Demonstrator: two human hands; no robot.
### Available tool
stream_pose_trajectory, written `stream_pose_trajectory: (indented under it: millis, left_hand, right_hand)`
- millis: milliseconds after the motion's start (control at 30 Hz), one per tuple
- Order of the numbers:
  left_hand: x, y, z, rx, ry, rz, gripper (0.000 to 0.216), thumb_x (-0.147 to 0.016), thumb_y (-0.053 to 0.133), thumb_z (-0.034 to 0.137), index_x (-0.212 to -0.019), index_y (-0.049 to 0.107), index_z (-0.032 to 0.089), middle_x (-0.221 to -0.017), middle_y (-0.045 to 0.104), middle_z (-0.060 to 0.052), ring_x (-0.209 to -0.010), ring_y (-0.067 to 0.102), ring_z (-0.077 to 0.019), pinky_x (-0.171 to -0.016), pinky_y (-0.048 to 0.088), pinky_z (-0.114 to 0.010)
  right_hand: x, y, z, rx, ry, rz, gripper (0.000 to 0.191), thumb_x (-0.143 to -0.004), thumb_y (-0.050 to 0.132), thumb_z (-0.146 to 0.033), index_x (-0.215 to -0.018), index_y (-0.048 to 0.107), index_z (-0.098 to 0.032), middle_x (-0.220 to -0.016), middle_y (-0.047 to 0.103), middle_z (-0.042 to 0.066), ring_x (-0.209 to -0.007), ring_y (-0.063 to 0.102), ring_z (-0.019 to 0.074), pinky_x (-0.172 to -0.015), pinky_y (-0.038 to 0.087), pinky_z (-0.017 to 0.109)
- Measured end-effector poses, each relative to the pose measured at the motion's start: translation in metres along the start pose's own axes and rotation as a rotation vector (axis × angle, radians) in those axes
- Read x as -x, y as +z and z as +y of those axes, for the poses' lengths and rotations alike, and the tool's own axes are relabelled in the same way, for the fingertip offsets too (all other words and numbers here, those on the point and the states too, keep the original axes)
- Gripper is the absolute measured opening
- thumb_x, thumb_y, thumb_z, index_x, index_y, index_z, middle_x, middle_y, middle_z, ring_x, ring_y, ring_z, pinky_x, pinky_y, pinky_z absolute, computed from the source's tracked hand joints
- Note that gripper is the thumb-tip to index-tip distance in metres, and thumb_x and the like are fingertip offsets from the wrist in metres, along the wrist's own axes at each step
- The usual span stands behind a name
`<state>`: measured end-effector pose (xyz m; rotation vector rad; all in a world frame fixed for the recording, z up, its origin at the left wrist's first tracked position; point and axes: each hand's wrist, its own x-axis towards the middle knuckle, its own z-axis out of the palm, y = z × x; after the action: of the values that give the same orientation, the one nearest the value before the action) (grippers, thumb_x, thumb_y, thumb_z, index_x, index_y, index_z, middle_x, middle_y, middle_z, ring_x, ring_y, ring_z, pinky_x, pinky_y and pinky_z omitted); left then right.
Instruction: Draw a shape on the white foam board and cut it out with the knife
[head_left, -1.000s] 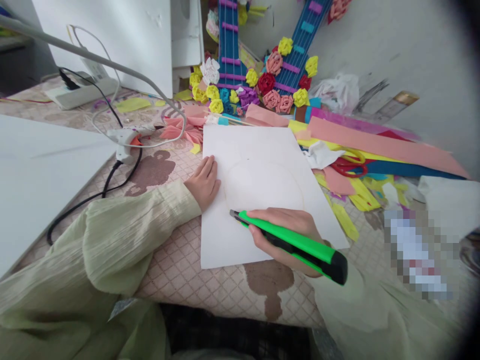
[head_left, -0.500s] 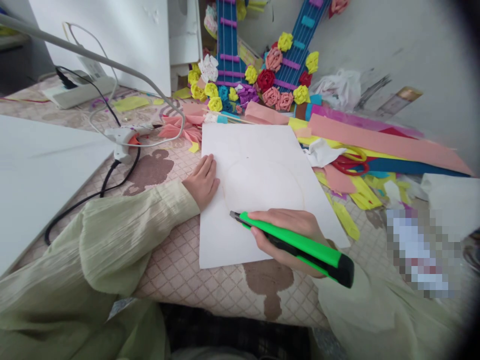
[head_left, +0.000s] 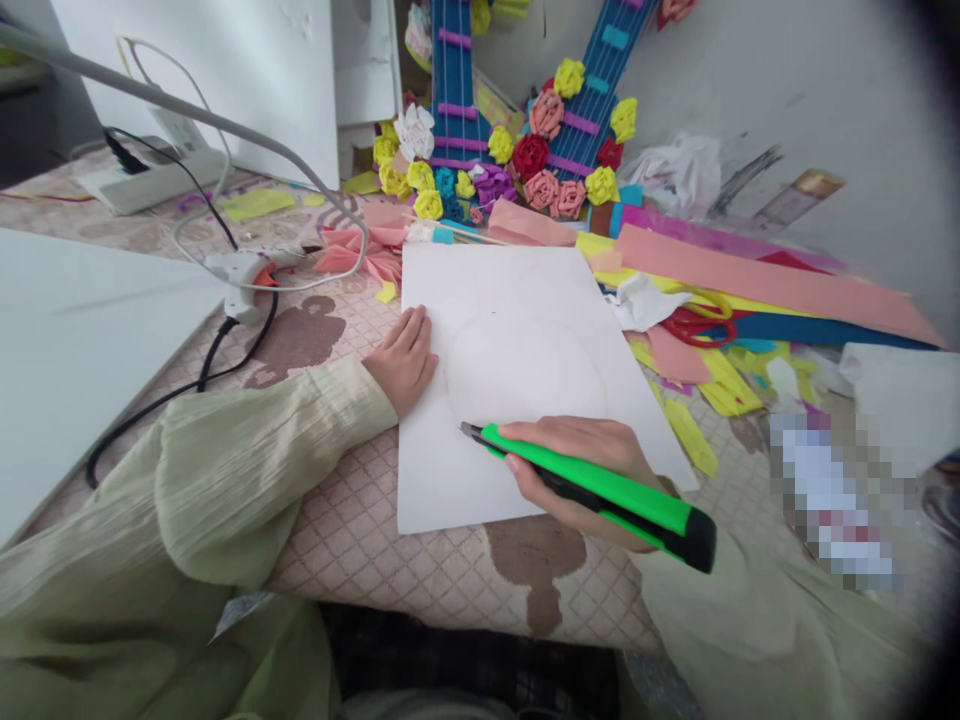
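A white sheet (head_left: 517,290) with a faint drawn circle on it lies on the patterned tablecloth in front of me. My left hand (head_left: 405,362) lies flat, fingers stretched out, on the sheet's left edge. In my right hand (head_left: 592,465) is a green and black utility knife (head_left: 592,490), gripped along its body. Its short blade points left, with the tip at the lower left part of the drawn circle. Whether the blade has gone into the sheet I cannot tell.
A glue gun (head_left: 244,280) with its black cord and a power strip (head_left: 150,180) are at the left, beside a white board (head_left: 97,350). Paper flowers (head_left: 532,155) stand behind the sheet. Scissors (head_left: 701,322) and coloured paper strips (head_left: 765,285) lie at the right.
The back end of the knife has swung slightly to the right, while its tip stays at nearly the same spot on the circle. My left hand has kept its place on the sheet.
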<state>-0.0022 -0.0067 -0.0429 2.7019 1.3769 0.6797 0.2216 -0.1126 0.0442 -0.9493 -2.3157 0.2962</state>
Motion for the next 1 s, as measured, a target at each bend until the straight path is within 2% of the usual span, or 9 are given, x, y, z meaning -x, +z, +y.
stream_pose_trajectory:
  millis: [200, 333, 733, 900, 1000]
  left_hand:
    - [0.0, 0.001, -0.001, -0.015, 0.006, 0.004, 0.053, -0.09, 0.025, 0.029, -0.127, 0.036, -0.008, -0.139, 0.032, -0.029, -0.133, 0.023, -0.0329, -0.109, 0.025, -0.049]
    - [-0.001, 0.002, -0.003, -0.014, 0.019, 0.004, 0.052, -0.09, 0.026, 0.029, -0.129, 0.035, -0.004, -0.14, 0.032, -0.027, -0.134, 0.022, -0.0317, -0.108, 0.026, -0.051]
    - [-0.001, 0.001, -0.002, -0.051, 0.041, -0.006, 0.057, -0.091, 0.021, 0.03, -0.126, 0.036, -0.013, -0.137, 0.033, -0.033, -0.133, 0.023, -0.034, -0.109, 0.023, -0.046]
    - [0.0, 0.001, -0.006, -0.029, 0.057, 0.0, 0.053, -0.091, 0.023, 0.03, -0.13, 0.032, -0.005, -0.141, 0.03, -0.028, -0.134, 0.021, -0.0308, -0.108, 0.025, -0.05]
    - [0.0, 0.002, -0.009, -0.021, 0.067, -0.021, 0.052, -0.091, 0.024, 0.031, -0.132, 0.03, -0.002, -0.142, 0.029, -0.026, -0.135, 0.019, -0.0301, -0.108, 0.024, -0.051]
  right_hand:
    - [0.003, -0.001, 0.003, 0.005, -0.026, 0.007, 0.021, -0.078, 0.053, -0.014, -0.099, 0.059, -0.017, -0.077, 0.071, 0.002, -0.063, 0.065, 0.0105, -0.061, 0.054, 0.022]
    - [0.005, -0.002, 0.005, -0.011, -0.027, -0.003, 0.022, -0.078, 0.053, -0.014, -0.099, 0.059, -0.017, -0.076, 0.07, 0.001, -0.062, 0.064, 0.0098, -0.061, 0.054, 0.021]
    - [0.007, -0.011, 0.016, -0.064, -0.05, -0.05, 0.02, -0.079, 0.054, -0.016, -0.098, 0.06, -0.018, -0.07, 0.068, -0.001, -0.058, 0.063, 0.0088, -0.056, 0.052, 0.019]
    - [0.009, -0.015, 0.022, -0.068, -0.064, -0.084, 0.02, -0.079, 0.054, -0.016, -0.098, 0.061, -0.017, -0.069, 0.068, 0.0, -0.057, 0.062, 0.0089, -0.055, 0.051, 0.019]
    - [0.007, -0.017, 0.027, -0.087, -0.124, -0.106, 0.02, -0.079, 0.053, -0.017, -0.098, 0.06, -0.019, -0.077, 0.071, 0.001, -0.062, 0.064, 0.0088, -0.058, 0.052, 0.019]
